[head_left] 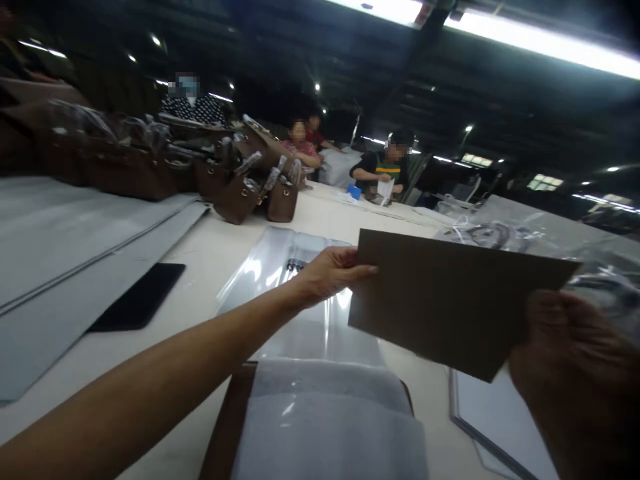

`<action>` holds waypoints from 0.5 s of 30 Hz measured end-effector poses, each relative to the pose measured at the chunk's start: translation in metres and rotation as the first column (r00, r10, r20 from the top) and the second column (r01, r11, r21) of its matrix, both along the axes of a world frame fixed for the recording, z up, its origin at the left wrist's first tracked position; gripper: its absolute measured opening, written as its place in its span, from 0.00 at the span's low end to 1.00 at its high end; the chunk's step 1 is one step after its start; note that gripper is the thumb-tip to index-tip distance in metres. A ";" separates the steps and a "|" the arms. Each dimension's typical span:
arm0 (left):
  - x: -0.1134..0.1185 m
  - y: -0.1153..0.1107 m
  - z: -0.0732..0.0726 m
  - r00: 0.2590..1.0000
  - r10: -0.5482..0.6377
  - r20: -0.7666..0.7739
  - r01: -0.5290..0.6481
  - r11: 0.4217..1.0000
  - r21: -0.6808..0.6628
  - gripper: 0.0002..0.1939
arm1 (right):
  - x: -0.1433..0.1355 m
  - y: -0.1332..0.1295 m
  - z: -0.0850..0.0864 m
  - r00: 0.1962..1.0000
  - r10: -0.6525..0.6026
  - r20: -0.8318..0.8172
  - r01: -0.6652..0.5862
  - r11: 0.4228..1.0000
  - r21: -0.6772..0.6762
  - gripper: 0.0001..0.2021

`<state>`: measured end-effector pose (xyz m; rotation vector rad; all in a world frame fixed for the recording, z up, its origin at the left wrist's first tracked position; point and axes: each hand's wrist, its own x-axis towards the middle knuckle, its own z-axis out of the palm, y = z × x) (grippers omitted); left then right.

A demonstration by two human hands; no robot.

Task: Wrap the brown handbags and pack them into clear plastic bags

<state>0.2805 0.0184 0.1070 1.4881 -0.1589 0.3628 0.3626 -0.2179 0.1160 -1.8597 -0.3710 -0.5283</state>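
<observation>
Between my two hands I hold up a flat grey-brown board [440,300], tilted down toward the right. My left hand [330,273] pinches its left edge, thumb in front. At the right end my right hand [570,353] grips the board; it is dark and partly blurred. Below lies a brown bag [227,427], mostly covered by a whitish translucent wrapping sheet [330,427]. Clear plastic bags [265,267] lie flat on the table behind it, under my left hand. A stack of white-faced boards [500,420] sits at the lower right, partly hidden by my right hand.
Several brown handbags [240,193] with wrapped handles crowd the back left of the white table [325,213]. Large grey sheets [90,233] lie at the left, over a dark flat pad [143,300]. Plastic-wrapped items [495,233] are at the right. Several people work beyond.
</observation>
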 end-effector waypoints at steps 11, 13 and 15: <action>-0.056 0.078 -0.130 0.955 0.247 -0.163 -0.146 0.872 0.467 0.41 | 0.057 0.043 -0.068 0.805 0.363 -0.469 -0.078 0.848 0.523 0.13; -0.054 0.085 -0.160 0.962 0.229 -0.150 -0.097 0.797 0.596 0.39 | 0.065 0.040 -0.087 0.766 0.335 -0.549 -0.016 0.863 0.505 0.13; -0.040 0.092 -0.177 0.961 0.249 -0.121 -0.105 0.732 0.674 0.31 | 0.071 0.037 -0.104 0.788 0.299 -0.538 -0.042 0.898 0.437 0.14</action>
